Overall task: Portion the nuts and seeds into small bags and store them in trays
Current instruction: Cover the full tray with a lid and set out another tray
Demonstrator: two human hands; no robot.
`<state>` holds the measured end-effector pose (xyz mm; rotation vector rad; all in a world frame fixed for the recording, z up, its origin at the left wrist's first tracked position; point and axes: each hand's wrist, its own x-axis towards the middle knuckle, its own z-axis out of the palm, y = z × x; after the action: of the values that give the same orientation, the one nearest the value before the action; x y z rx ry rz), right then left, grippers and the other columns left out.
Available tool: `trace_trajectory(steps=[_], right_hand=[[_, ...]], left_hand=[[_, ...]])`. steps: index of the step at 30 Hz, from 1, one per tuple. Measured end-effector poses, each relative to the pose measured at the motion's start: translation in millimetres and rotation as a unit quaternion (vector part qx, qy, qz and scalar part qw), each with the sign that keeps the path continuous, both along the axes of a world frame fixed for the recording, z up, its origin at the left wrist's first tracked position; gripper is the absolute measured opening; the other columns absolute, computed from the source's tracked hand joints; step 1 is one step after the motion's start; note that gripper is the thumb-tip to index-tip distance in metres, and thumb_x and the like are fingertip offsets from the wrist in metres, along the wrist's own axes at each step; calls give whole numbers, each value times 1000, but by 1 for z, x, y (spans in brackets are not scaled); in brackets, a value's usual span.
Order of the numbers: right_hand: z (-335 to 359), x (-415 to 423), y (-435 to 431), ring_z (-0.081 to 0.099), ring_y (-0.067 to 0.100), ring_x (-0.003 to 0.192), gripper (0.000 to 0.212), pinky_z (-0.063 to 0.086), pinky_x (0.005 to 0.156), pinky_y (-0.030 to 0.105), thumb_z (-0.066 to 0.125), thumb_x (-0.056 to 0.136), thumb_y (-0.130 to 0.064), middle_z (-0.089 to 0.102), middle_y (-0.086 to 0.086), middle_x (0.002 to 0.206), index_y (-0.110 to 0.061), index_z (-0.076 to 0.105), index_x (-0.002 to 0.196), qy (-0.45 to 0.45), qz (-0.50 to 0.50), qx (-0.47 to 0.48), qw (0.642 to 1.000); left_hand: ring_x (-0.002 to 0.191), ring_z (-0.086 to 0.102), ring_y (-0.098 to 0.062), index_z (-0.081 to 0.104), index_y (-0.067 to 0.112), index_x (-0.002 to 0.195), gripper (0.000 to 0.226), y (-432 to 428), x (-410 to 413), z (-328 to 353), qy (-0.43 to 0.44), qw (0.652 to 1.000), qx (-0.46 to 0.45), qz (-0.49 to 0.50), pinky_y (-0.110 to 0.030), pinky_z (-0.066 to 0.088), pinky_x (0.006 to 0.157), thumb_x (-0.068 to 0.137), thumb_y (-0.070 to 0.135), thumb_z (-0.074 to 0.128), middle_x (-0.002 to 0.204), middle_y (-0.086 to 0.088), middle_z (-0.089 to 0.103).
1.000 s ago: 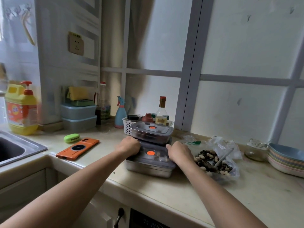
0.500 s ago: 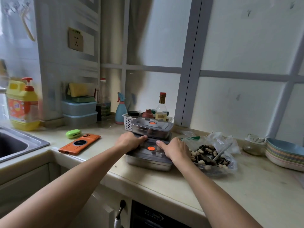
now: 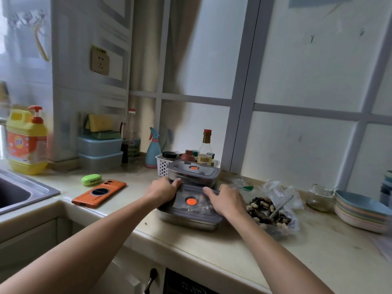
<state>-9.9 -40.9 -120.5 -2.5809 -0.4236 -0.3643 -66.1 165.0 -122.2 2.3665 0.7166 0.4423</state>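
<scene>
**Listener:** What filled the picture?

**Describer:** A pale countertop ran from the lower centre to the right edge. On it, at mid-frame, sat the near tray, a shallow steel box under a grey lid. A second tray of the same kind stood just behind. Its front edge seemed to rest on the near lid.

**Listener:** How would the near tray handle?

**Describer:** Judging by its steel walls, it would be stiff and fairly weighty once filled, with smooth sides that could slip. The lid looked like softer plastic that needs pressing down around the rim. For lifting, the two short ends under the lid's lip looked like the safest hold.

**Listener:** And the nuts?

**Describer:** Just right of the tray lay an open clear plastic bag of pale peanuts and dark striped seeds. A spoon handle stuck out of it. The bag looked limp and easy to spill. Pale shapes showed dimly through the lid, and I could not tell what they were.

**Listener:** The hands?

**Describer:** The left hand had its fingers curled over the lid's far left corner, gripping it. The right hand lay stretched flat, pressing the lid's right side. Between them sat a small orange valve.
</scene>
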Motion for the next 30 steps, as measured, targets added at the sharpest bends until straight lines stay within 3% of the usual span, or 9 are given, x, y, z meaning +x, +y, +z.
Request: trace_trajectory(steps=[2, 4, 9, 13, 15, 19, 22, 25, 30], right_hand=[[5, 14, -12, 68, 25, 82, 64, 52, 73, 33, 34, 103, -65, 68, 6, 85, -14, 64, 79, 0, 32, 26, 999], [10, 27, -25, 65, 25, 96, 59, 46, 77, 33, 27, 108, -53, 65, 6, 96, -15, 63, 82, -24, 57, 18, 998], [2, 47, -43, 26, 30, 153, 58, 18, 125, 55, 22, 108, -58, 37, 1, 163, -30, 51, 149, 58, 117, -153, 980], [-7, 59, -48, 58, 28, 126, 38, 47, 108, 45, 45, 105, -46, 61, 7, 140, -26, 62, 132, 124, 109, -213, 963], [-14, 95, -46, 63, 27, 115, 24, 51, 103, 43, 50, 102, -38, 65, 11, 122, -20, 66, 106, 161, 68, -185, 967], [3, 64, -69, 56, 18, 91, 33, 53, 96, 33, 47, 107, -23, 54, 2, 89, -22, 46, 75, 240, 34, 2, 970], [0, 63, -100, 54, 11, 78, 25, 45, 75, 20, 44, 108, -18, 56, 1, 88, -19, 54, 84, 214, 62, 77, 972], [3, 75, -121, 66, 21, 107, 23, 48, 81, 21, 48, 106, -21, 70, 5, 117, -23, 69, 114, 146, 99, 181, 968], [33, 60, -143, 69, 27, 93, 62, 53, 67, 32, 33, 106, -60, 73, 16, 113, -11, 70, 113, 248, 122, 409, 870]], left_hand=[[115, 62, -34, 63, 10, 128, 60, 2, 0, 2, 2, 999, -48, -1, -37, 46, 95, 105, 58, 34, 128, -17, 66], [123, 58, -35, 59, 5, 134, 61, 2, -3, 3, 15, 997, -78, -5, -35, 41, 100, 108, 53, 32, 135, -19, 61], [107, 59, -27, 59, 5, 130, 59, -5, -9, 11, 62, 992, -107, -39, -29, 41, 88, 107, 54, 36, 126, -14, 62], [77, 70, -20, 58, 10, 118, 51, -16, -14, 24, 109, 975, -178, -74, -28, 56, 66, 107, 54, 35, 98, -10, 72], [80, 73, -22, 57, 13, 115, 46, -25, -11, 24, 101, 972, -198, -79, -32, 60, 73, 107, 54, 38, 99, -10, 75], [65, 57, -16, 54, 17, 104, 40, -52, 1, 13, 98, 962, -249, -52, -22, 43, 51, 106, 54, 40, 81, -4, 61], [57, 43, -13, 49, 19, 91, 34, -70, 8, 10, 103, 954, -279, -34, -19, 31, 50, 106, 49, 42, 64, -1, 48], [46, 36, -11, 43, 19, 77, 30, -88, 7, 17, 113, 951, -287, -23, -14, 26, 41, 104, 32, 43, 40, 2, 39], [47, 35, -12, 46, 18, 72, 23, -109, 6, 23, 101, 945, -310, -5, -15, 27, 41, 92, 10, 38, 53, -2, 40]])
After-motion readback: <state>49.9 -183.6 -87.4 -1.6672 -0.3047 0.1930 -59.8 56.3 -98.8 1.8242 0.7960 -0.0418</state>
